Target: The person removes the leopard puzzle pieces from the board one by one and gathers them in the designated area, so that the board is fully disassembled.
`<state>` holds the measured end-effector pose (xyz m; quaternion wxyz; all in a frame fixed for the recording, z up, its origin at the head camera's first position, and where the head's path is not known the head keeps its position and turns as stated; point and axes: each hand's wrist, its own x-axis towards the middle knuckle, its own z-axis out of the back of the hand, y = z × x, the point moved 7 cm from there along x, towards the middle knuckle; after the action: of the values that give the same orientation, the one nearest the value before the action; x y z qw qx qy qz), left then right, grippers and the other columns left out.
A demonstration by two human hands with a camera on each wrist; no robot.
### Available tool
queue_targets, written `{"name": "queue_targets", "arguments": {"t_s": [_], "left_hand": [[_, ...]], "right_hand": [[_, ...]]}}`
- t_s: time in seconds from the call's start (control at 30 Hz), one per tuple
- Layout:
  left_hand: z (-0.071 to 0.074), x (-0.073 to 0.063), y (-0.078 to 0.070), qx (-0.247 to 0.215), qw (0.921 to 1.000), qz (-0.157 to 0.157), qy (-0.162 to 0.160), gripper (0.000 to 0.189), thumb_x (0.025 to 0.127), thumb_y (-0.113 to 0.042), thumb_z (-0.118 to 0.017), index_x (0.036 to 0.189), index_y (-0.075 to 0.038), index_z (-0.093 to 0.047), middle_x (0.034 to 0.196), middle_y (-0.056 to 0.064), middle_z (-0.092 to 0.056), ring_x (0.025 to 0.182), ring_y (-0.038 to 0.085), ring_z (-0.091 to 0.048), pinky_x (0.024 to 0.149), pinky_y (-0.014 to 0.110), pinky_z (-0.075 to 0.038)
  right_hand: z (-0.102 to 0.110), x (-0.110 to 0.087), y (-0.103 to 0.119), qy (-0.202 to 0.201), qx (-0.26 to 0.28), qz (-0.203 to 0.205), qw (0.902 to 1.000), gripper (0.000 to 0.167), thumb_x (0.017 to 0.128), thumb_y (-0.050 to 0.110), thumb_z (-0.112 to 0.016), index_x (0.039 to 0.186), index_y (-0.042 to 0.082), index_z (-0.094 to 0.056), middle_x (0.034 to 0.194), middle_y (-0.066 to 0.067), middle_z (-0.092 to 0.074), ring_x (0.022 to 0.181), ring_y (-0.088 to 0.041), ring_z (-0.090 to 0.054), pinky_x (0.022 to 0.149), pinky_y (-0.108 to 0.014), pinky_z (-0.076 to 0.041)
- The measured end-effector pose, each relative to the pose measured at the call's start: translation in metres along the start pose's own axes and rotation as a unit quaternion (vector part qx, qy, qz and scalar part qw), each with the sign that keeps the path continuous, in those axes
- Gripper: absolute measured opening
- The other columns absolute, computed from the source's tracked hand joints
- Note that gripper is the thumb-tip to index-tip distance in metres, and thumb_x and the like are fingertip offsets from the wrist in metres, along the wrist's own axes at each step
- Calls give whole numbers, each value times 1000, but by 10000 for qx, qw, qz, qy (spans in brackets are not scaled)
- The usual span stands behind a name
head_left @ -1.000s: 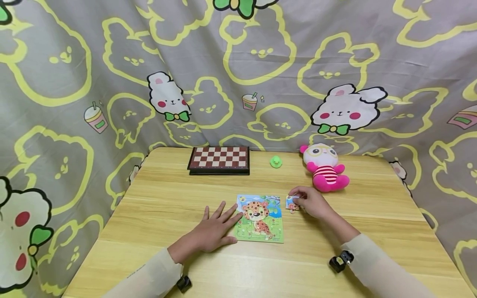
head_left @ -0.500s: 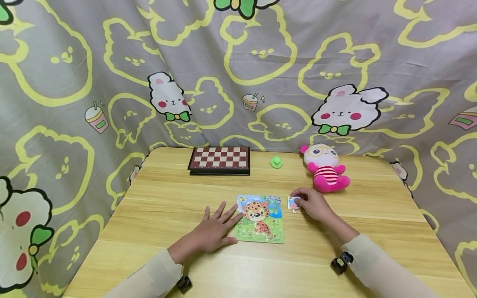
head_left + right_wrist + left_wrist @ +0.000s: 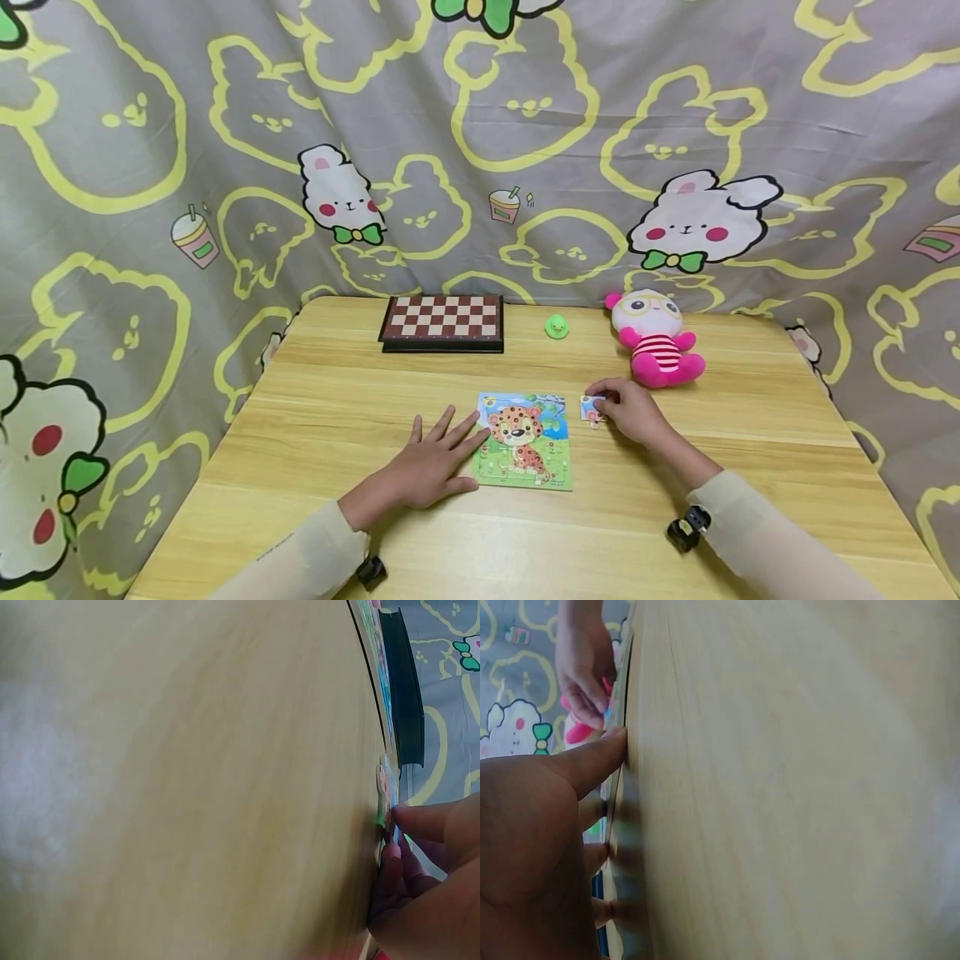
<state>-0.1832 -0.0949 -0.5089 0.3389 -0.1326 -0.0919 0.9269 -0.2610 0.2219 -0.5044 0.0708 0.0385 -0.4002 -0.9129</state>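
In the head view a square jigsaw puzzle (image 3: 525,454) with a cartoon leopard lies flat on the wooden table. My left hand (image 3: 423,467) is spread with straight fingers, and its fingertips overlap the puzzle's left side. From the left wrist view, the thumb (image 3: 600,759) reaches the puzzle's edge. To the right of the puzzle, my right hand (image 3: 633,410) pinches a small puzzle piece (image 3: 591,407) of blue and pinkish orange between thumb and fingers. The right wrist view shows this piece (image 3: 386,787) close over the tabletop, its far end covered by the fingers.
A folded chessboard (image 3: 442,321) sits at the back of the table (image 3: 315,400). Beside it is a small green duck toy (image 3: 557,327). A pink and white plush toy (image 3: 657,346) sits just behind my right hand. A patterned curtain (image 3: 420,100) hangs behind the table.
My right hand and the puzzle piece have shifted slightly to the right, and the piece has turned a little. My left hand has stayed in place on the puzzle's left edge.
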Motion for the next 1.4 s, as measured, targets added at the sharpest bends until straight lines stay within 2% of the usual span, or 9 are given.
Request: {"name": "queue_targets", "arguments": {"t_s": [0.2, 0.47, 0.93, 1.4], "left_hand": [[-1, 0, 1, -5, 10000, -1, 6, 77, 102, -61, -48, 167, -28, -21, 175, 3, -6, 157, 45, -3, 110, 84, -10], [-5, 1, 4, -35, 10000, -38, -52, 79, 102, -64, -47, 167, -30, -19, 175, 1, -4, 158, 44, -1, 110, 84, -8], [-6, 1, 4, -17, 10000, 20, -27, 79, 102, -65, -45, 167, -31, -17, 175, -1, -2, 158, 41, 1, 111, 83, -7], [-6, 1, 5, 1, 10000, 50, 3, 78, 101, -66, -44, 167, -32, -17, 175, -2, -2, 158, 40, 1, 111, 83, -8]], "right_hand": [[-1, 0, -1, -19, -6, -10, 10000, 17, 98, 0, -64, 111, 4, -75, 101, -10, -68, 85, -21, -55, 75, -32, -45], [0, 1, -1, -14, 5, 71, 10000, 16, 95, 1, -71, 110, 3, -75, 100, -11, -67, 84, -20, -55, 75, -35, -46], [-2, 2, -3, -100, -250, 145, 9995, 15, 94, -1, -70, 105, 7, -77, 98, -9, -66, 84, -20, -55, 75, -36, -45], [2, 4, -1, 44, -76, 71, 9999, 16, 95, 1, -70, 108, 5, -77, 100, -10, -67, 85, -21, -54, 76, -34, -45]]}}
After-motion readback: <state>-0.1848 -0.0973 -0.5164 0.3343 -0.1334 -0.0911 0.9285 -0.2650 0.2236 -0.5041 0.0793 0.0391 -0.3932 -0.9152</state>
